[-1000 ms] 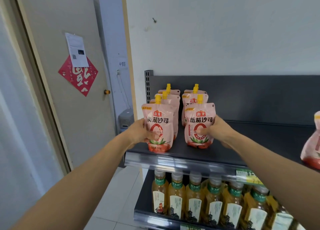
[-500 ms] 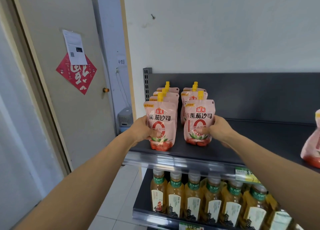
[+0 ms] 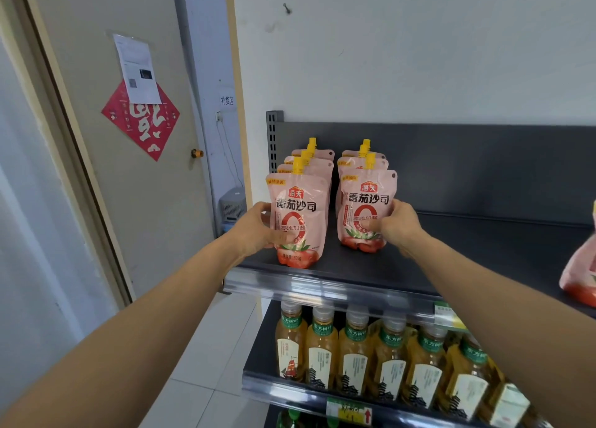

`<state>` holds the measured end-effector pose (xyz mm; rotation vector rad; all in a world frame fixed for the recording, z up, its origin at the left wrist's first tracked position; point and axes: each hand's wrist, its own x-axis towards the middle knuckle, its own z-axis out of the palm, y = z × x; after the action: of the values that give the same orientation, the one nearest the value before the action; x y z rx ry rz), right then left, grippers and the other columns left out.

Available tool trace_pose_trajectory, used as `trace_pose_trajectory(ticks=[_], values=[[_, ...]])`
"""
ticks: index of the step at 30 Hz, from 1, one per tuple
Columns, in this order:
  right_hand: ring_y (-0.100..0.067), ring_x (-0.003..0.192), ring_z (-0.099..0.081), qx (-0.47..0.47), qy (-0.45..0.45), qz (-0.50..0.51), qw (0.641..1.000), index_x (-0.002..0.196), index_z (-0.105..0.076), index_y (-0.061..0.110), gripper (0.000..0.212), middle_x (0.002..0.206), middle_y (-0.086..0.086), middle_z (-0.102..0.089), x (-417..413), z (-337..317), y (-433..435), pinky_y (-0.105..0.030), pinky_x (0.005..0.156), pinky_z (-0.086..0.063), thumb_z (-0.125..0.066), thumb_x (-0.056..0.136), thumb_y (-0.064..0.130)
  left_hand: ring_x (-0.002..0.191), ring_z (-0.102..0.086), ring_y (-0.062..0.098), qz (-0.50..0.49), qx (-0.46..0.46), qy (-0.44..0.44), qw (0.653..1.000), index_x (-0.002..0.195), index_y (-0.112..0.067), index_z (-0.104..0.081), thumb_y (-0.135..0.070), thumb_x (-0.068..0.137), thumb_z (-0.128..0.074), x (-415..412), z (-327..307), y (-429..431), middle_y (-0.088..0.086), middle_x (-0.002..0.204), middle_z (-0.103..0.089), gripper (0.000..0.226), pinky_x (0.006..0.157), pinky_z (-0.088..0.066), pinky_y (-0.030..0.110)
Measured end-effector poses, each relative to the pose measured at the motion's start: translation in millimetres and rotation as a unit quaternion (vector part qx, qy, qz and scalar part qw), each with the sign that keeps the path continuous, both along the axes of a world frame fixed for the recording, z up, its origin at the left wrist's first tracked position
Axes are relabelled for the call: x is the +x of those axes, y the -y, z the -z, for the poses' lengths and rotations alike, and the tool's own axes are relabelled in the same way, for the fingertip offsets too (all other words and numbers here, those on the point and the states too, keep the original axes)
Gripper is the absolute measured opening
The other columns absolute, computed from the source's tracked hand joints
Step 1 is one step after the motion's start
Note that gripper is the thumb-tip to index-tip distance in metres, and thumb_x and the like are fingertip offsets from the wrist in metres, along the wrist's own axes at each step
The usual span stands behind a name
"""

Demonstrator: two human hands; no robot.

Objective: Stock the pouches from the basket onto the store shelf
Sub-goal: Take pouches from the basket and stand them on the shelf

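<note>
Two rows of pink glossy spouted pouches with yellow caps stand on the dark grey metal top shelf (image 3: 483, 253), left end; by caps I count four in the left row and three, possibly four, in the right, the rear ones mostly hidden behind the front ones. Left hand (image 3: 254, 231) is wrapped around the left edge of the front left pouch (image 3: 298, 221), thumb across its printed face, remaining fingers behind and out of sight; the pouch stands upright with its base on the shelf near the front lip. Right hand (image 3: 395, 226) grips the right edge of the front right pouch (image 3: 366, 211), thumb on the face, fingers curled behind it; the pouch stands upright, set slightly further back than the left one. One more pink pouch (image 3: 580, 273) sits at the right frame edge, cut off. On the lower shelf (image 3: 309, 395) is a row of clear plastic bottles of amber tea (image 3: 354, 353) with green neck bands and white labels; at least seven are visible, the rightmost partly covered by the right forearm. Both shelf lips carry clear plastic strips. Behind the shelving is a white wall (image 3: 419, 56); to the left, a beige door (image 3: 106, 137) with one red diamond-shaped paper decoration (image 3: 145, 127) and one white sheet (image 3: 138, 69) taped over it, print illegible.
</note>
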<state>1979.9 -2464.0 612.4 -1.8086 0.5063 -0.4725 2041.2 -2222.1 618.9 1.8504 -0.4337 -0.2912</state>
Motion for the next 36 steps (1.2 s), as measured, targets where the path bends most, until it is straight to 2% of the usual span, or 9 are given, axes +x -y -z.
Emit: trace_pose_trajectory(ticks=[3,13,17,20,22,24,29,32,36], values=[[-0.027,0.108,-0.062,-0.007,-0.003,-0.001,1.0,0.113,-0.057,0.008,0.045,0.118,-0.009,-0.066,4,0,1,-0.036,0.078,-0.053,-0.075,0.073,0.0,0.105,-0.054,0.018,-0.036,0.008,0.029,0.999,0.133,-0.012,-0.037,-0.011,0.072,-0.078,0,-3,-2,0.001,0.12,-0.052,0.074,0.089,-0.05,0.036],[-0.028,0.113,-0.059,-0.017,-0.009,0.004,1.0,0.12,-0.05,0.008,0.052,0.125,-0.009,-0.061,6,4,0,-0.045,0.093,-0.052,-0.075,0.075,0.004,0.11,-0.051,0.021,-0.115,0.005,0.115,0.987,0.136,-0.013,-0.036,-0.018,0.077,-0.074,-15,-18,-9,0.005,0.129,-0.048,0.07,0.091,-0.049,0.037],[-0.027,0.114,-0.058,-0.024,-0.007,0.008,1.0,0.124,-0.043,0.007,0.059,0.128,-0.01,-0.058,0,6,0,-0.038,0.087,-0.052,-0.076,0.075,0.007,0.11,-0.052,0.021,-0.129,0.008,0.159,0.979,0.133,-0.014,-0.04,-0.019,0.079,-0.073,-27,-23,-11,0.003,0.122,-0.05,0.063,0.093,-0.051,0.042],[-0.025,0.115,-0.056,-0.035,0.006,0.011,0.999,0.13,-0.038,0.006,0.065,0.13,-0.01,-0.054,-6,4,1,-0.034,0.084,-0.05,-0.075,0.077,0.009,0.107,-0.053,0.018,-0.133,0.007,0.203,0.97,0.128,-0.014,-0.045,-0.019,0.079,-0.072,-38,-26,-10,-0.001,0.114,-0.05,0.056,0.09,-0.052,0.036],[-0.026,0.119,-0.053,-0.071,0.018,0.027,0.997,0.136,-0.034,0.006,0.07,0.136,-0.011,-0.049,-13,2,1,-0.035,0.09,-0.048,-0.074,0.079,0.013,0.102,-0.053,0.015,-0.126,0.009,0.251,0.96,0.123,-0.015,-0.049,-0.018,0.079,-0.072,-49,-29,-6,-0.002,0.112,-0.051,0.05,0.082,-0.05,0.019],[-0.025,0.123,-0.049,-0.143,0.029,0.054,0.988,0.138,-0.035,0.007,0.066,0.139,-0.011,-0.046,-26,0,0,-0.034,0.095,-0.043,-0.07,0.082,0.016,0.097,-0.051,0.01,-0.105,0.026,0.308,0.945,0.121,-0.014,-0.052,-0.017,0.08,-0.07,-64,-31,4,-0.002,0.112,-0.052,0.045,0.073,-0.042,0.002],[-0.021,0.124,-0.047,-0.325,0.072,0.038,0.942,0.132,-0.045,0.01,0.049,0.135,-0.007,-0.05,-88,-4,-7,-0.032,0.102,-0.038,-0.063,0.088,0.022,0.094,-0.049,0.006,0.023,0.067,0.387,0.92,0.115,-0.012,-0.056,-0.016,0.082,-0.068,-115,-24,46,-0.001,0.11,-0.056,0.036,0.075,-0.037,0.002],[-0.025,0.12,-0.05,-0.423,0.095,0.017,0.901,0.126,-0.052,0.008,0.041,0.128,-0.01,-0.056,-140,8,-5,-0.034,0.101,-0.038,-0.061,0.089,0.022,0.093,-0.05,0.004,0.119,0.082,0.368,0.919,0.115,-0.01,-0.057,-0.015,0.082,-0.068,-148,-3,69,-0.003,0.107,-0.056,0.036,0.075,-0.034,-0.006],[-0.03,0.112,-0.053,-0.501,0.058,-0.02,0.863,0.118,-0.058,0.005,0.033,0.118,-0.013,-0.061,-208,50,10,-0.035,0.094,-0.037,-0.06,0.088,0.018,0.091,-0.052,0.004,0.215,0.138,0.296,0.92,0.112,-0.012,-0.059,-0.013,0.081,-0.068,-182,49,98,-0.007,0.101,-0.055,0.033,0.073,-0.038,-0.001]])
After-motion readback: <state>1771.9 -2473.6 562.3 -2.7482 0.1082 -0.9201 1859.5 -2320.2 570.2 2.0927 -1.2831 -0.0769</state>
